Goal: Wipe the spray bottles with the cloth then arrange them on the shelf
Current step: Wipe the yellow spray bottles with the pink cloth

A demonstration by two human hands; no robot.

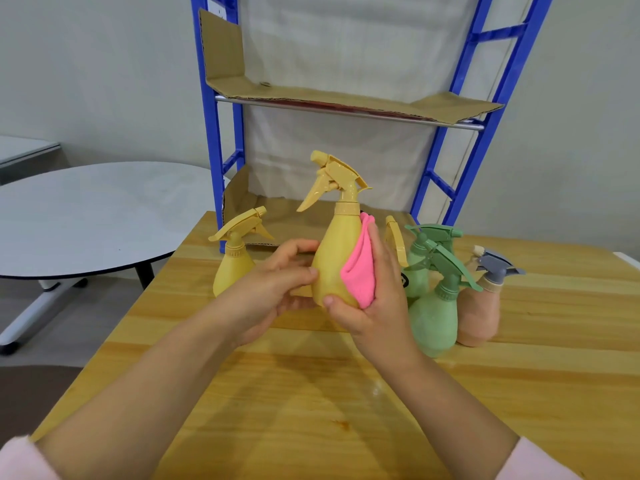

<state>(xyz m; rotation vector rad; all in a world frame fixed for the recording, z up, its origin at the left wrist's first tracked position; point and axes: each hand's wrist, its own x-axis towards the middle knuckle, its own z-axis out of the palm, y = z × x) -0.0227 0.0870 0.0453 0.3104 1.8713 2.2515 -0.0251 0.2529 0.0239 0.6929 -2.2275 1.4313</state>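
I hold a yellow spray bottle (pixel 337 251) upright above the wooden table (pixel 311 393). My left hand (pixel 277 289) grips its lower body from the left. My right hand (pixel 375 299) presses a pink cloth (pixel 360 271) against the bottle's right side. A second yellow bottle (pixel 235 258) stands behind my left hand. Two green bottles (pixel 433 320) (pixel 420 265) and a peach bottle with a grey trigger (pixel 481 310) stand to the right. Part of another yellow trigger (pixel 396 240) shows behind my right hand. The blue shelf (pixel 349 109) rises beyond the table.
Cardboard lines the shelf's upper tier (pixel 263 91) and its lower tier (pixel 277 216). A round white table (pixel 90 216) stands to the left, close to the wooden table's corner.
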